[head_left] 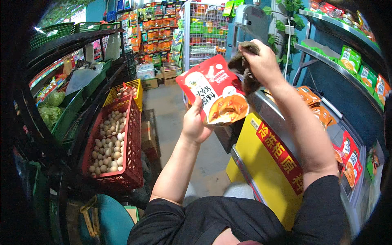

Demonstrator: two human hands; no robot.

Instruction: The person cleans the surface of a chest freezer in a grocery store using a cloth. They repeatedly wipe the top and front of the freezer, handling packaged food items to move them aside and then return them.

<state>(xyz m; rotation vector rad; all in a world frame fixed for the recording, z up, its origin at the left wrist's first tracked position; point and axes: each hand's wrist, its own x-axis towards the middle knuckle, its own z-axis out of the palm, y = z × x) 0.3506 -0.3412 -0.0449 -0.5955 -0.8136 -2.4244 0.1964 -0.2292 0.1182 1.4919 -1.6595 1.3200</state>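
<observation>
My left hand point(197, 124) holds a red and white food pouch point(214, 92) by its lower left edge, thumb on the front. The pouch is tilted, its printed front with a picture of orange sauce facing me. At the pouch's upper right, my right hand point(260, 59) grips a dark, crumpled cloth point(245, 67), which hangs down beside the pouch's right edge. More red pouches point(352, 159) lie on top of the yellow freezer chest at the right, with orange packets point(309, 95) farther back on it.
The yellow freezer chest point(260, 162) stands close on my right, below metal shelves point(337, 59) of packets. To the left are a red plastic crate point(133, 144) of eggs, a yellow basket point(138, 92) and a vegetable rack. A teal round surface point(111, 220) is at the lower left.
</observation>
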